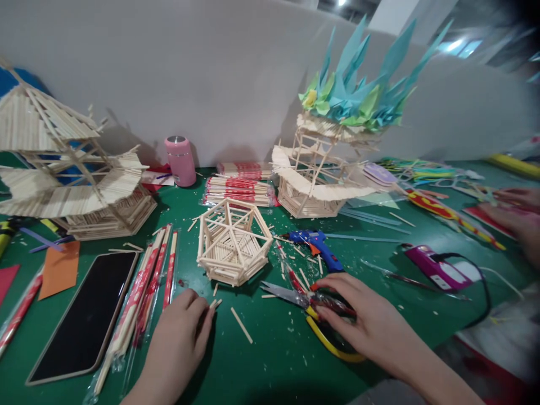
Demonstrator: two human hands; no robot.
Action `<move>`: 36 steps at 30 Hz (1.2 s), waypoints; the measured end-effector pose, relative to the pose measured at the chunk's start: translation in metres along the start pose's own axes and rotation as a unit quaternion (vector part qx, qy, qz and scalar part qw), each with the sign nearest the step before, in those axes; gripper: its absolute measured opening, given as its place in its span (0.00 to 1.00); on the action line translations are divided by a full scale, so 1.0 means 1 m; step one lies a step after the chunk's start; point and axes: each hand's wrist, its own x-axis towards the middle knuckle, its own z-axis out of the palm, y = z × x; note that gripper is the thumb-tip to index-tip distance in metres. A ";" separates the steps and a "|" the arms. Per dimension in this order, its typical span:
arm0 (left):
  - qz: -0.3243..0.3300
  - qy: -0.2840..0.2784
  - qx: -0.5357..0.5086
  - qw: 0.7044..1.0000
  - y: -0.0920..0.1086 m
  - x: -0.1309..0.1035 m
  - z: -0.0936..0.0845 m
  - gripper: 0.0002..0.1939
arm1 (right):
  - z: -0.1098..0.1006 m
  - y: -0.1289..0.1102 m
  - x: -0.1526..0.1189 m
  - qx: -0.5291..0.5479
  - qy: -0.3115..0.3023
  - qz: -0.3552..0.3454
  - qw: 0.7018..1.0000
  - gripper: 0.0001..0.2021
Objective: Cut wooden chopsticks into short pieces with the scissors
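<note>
My left hand (179, 329) rests on the green table (274, 365), its fingertips pinching a short wooden stick (214, 304). Another loose stick (241, 324) lies just to its right. My right hand (363, 320) lies over the yellow handles of a pair of scissors (295, 295), whose blades point left. Behind both hands stands a small hexagonal frame of wooden sticks (232, 241). A blue glue gun (318, 246) lies beyond the scissors.
A phone (86, 315) and wrapped chopstick packs (143, 292) lie at the left. Stick-built models stand at far left (71, 169) and centre back (320, 180), the latter topped with folded paper. A pink cup (180, 160), a purple glue gun (436, 269) and another person's hand (518, 216) are nearby.
</note>
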 end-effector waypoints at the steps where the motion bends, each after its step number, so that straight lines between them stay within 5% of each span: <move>1: 0.008 -0.002 0.018 1.000 0.000 0.000 0.002 0.17 | 0.001 -0.003 0.004 0.012 0.012 -0.005 1.000 0.12; 11: 0.067 0.010 0.129 0.989 0.003 0.005 0.015 0.15 | 0.034 -0.019 0.057 0.018 0.069 0.052 0.996 0.02; 16: 0.099 0.043 0.149 0.983 0.001 0.008 0.020 0.14 | 0.032 -0.014 0.068 0.097 0.098 0.019 0.990 0.07; 23: 0.125 0.085 0.163 0.975 -0.002 0.007 0.022 0.15 | -0.007 0.008 0.070 0.172 0.364 0.064 0.913 0.06; 26: 0.136 0.099 0.158 0.973 -0.001 0.006 0.021 0.16 | -0.027 0.013 0.066 0.125 0.415 0.050 0.900 0.06; 28: 0.144 0.109 0.152 0.972 0.000 0.006 0.021 0.16 | -0.036 0.014 0.064 0.077 0.385 0.030 0.919 0.07; 33: 0.152 0.129 0.145 0.969 0.004 0.001 0.014 0.16 | -0.031 0.018 0.070 0.014 0.200 -0.009 0.980 0.04; 36: 0.152 0.155 0.154 0.964 -0.002 -0.005 0.003 0.15 | -0.020 0.017 0.071 -0.008 0.171 0.004 0.985 0.08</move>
